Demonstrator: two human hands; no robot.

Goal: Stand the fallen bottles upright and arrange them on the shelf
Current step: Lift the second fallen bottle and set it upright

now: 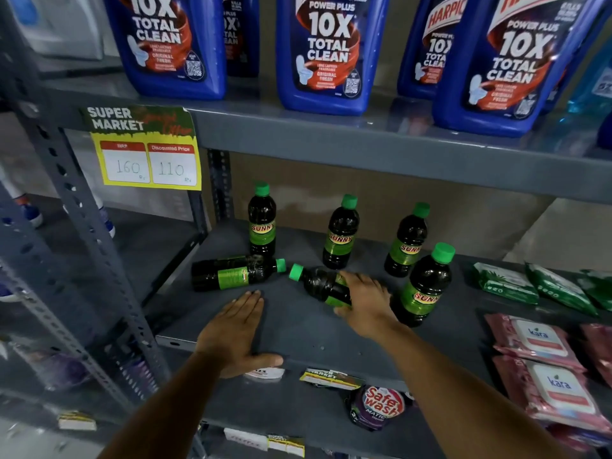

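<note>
On the grey middle shelf (298, 329) stand several dark bottles with green caps and green "Sunny" labels: one at the back left (262, 220), one at the back middle (341, 231), one further right (407, 240) and one nearer the front right (425, 286). Two bottles lie on their sides: one on the left (231, 272) with its cap pointing right, and one in the middle (318, 283) with its cap pointing left. My right hand (366, 301) is wrapped over the body of the middle fallen bottle. My left hand (236, 332) lies flat and empty on the shelf, fingers apart, just in front of the left fallen bottle.
Large blue Harpic bottles (328, 51) fill the shelf above, and a price tag (145, 150) hangs from its edge. Green packs (506, 283) and pink Kara wipe packs (543, 369) lie at the right. A perforated metal upright (82, 226) stands at the left. A Safewash pouch (381, 405) sits below.
</note>
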